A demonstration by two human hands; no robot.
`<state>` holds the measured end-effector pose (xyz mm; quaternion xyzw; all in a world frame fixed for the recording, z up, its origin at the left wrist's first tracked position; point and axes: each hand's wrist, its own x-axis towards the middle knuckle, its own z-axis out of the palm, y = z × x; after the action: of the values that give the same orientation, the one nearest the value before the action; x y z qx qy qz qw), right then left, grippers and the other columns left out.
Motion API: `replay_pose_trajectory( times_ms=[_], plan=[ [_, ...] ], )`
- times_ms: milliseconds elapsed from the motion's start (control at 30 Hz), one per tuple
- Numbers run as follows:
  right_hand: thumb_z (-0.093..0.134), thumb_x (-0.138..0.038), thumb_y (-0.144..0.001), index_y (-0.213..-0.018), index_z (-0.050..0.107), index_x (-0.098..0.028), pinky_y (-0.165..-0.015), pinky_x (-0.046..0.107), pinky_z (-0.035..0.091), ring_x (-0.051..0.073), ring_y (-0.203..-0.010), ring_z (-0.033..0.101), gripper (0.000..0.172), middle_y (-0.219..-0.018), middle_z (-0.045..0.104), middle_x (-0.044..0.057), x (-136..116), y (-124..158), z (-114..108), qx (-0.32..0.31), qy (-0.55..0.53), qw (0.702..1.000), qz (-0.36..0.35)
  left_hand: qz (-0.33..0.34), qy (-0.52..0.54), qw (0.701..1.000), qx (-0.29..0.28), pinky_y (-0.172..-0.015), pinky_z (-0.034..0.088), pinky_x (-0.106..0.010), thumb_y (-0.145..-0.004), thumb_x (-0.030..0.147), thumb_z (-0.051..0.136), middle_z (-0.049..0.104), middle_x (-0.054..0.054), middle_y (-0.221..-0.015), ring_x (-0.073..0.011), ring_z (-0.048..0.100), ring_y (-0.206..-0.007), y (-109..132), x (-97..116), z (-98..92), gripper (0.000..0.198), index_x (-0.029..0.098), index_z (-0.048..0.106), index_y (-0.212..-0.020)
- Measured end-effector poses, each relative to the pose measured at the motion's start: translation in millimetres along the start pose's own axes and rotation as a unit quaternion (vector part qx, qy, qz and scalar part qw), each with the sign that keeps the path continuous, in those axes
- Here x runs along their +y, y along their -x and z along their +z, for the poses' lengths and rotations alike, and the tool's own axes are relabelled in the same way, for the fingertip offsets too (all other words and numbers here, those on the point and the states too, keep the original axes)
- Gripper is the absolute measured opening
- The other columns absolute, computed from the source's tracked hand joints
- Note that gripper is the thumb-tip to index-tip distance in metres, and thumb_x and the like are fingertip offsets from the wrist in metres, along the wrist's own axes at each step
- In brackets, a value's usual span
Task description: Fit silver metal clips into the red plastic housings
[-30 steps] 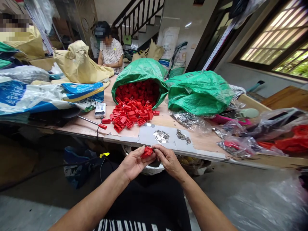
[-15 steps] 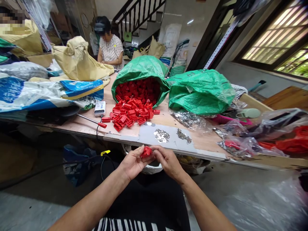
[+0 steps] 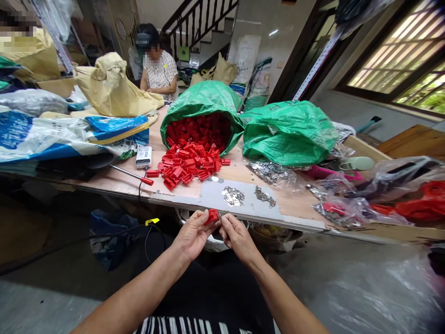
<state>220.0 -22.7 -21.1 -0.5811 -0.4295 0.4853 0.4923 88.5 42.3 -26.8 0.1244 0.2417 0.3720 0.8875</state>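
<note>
In front of the table edge, my left hand [image 3: 191,237] grips a small red plastic part [image 3: 212,216] between thumb and fingers. Close against its right end is my right hand [image 3: 239,235], fingers pinched together. A thin dark tip shows at those fingertips, too small to name. Beyond both hands, a grey mat [image 3: 212,198] on the table carries a pile of small shiny metal pieces [image 3: 233,196] and a smaller, darker pile of metal pieces [image 3: 265,196]. Similar red plastic parts [image 3: 189,162] spill from a green woven sack [image 3: 205,95] lying on its side.
A second green sack [image 3: 288,132] lies at right, near clear plastic bags [image 3: 351,211]. Left of the red heap are a white device [image 3: 143,157] and a red-handled rod [image 3: 132,175]. Another person [image 3: 160,72] sits across the table [image 3: 114,185]. A cable hangs below the edge.
My right hand has drawn slightly back and its fingers have curled more. The red part has turned a little in my left hand, showing more of its side.
</note>
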Motion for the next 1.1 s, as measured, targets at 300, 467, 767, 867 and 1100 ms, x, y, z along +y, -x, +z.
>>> replay_pose_trajectory(
  times_ms=[300, 467, 767, 867, 1100],
  plan=[
    [0.047, -0.060, -0.084, -0.076, 0.044, -0.019, -0.035, 0.016, 0.020, 0.004, -0.037, 0.024, 0.042, -0.049, 0.035, -0.009, 8.1, -3.2, 15.7, 0.019, -0.070, 0.997, 0.033, 0.066, -0.016, 0.997, 0.025, -0.079, 0.050, -0.025, -0.061, 0.020, 0.083, 0.069, -0.003, -0.073, -0.0133, 0.066, -0.077, -1.9, -14.2, 1.7, 0.035, 0.015, 0.049, -0.064],
    [0.046, -0.059, -0.085, -0.075, 0.043, -0.019, -0.035, 0.017, 0.019, 0.004, -0.037, 0.023, 0.041, -0.048, 0.035, -0.009, 14.8, -4.4, 18.8, 0.032, -0.070, 0.997, 0.027, 0.082, -0.003, 0.996, 0.033, -0.078, 0.050, -0.023, -0.059, 0.020, 0.084, 0.069, -0.003, -0.073, -0.0128, 0.066, -0.077, -5.4, -19.9, -1.0, 0.036, 0.015, 0.048, -0.063],
    [0.043, -0.058, -0.088, -0.074, 0.043, -0.019, -0.038, 0.018, 0.022, 0.005, -0.038, 0.026, 0.041, -0.048, 0.034, -0.008, 32.2, -8.1, 15.0, 0.033, -0.015, 0.999, 0.010, 0.053, 0.019, 0.996, 0.070, -0.077, 0.051, -0.027, -0.057, 0.021, 0.085, 0.070, -0.005, -0.073, -0.0155, 0.067, -0.075, -9.3, -24.3, -7.0, 0.036, 0.014, 0.049, -0.062],
    [0.043, -0.057, -0.088, -0.076, 0.046, -0.019, -0.039, 0.019, 0.024, 0.006, -0.040, 0.028, 0.040, -0.050, 0.037, -0.007, 41.8, -12.0, 5.6, 0.036, 0.027, 0.999, 0.008, 0.039, 0.011, 0.995, 0.089, -0.081, 0.050, -0.030, -0.064, 0.019, 0.080, 0.069, -0.005, -0.074, -0.0153, 0.067, -0.074, -14.0, -30.3, -17.0, 0.032, 0.014, 0.049, -0.064],
    [0.039, -0.052, -0.090, -0.081, 0.053, -0.019, -0.048, 0.022, 0.034, 0.011, -0.048, 0.042, 0.037, -0.055, 0.048, -0.004, 29.8, -29.7, -18.9, 0.078, 0.174, 0.981, -0.027, -0.066, -0.056, 0.984, 0.154, -0.079, 0.047, -0.032, -0.081, 0.022, 0.065, 0.068, -0.006, -0.082, -0.0180, 0.068, -0.076, -31.0, -40.3, -45.2, 0.017, 0.015, 0.052, -0.089]
  ],
)
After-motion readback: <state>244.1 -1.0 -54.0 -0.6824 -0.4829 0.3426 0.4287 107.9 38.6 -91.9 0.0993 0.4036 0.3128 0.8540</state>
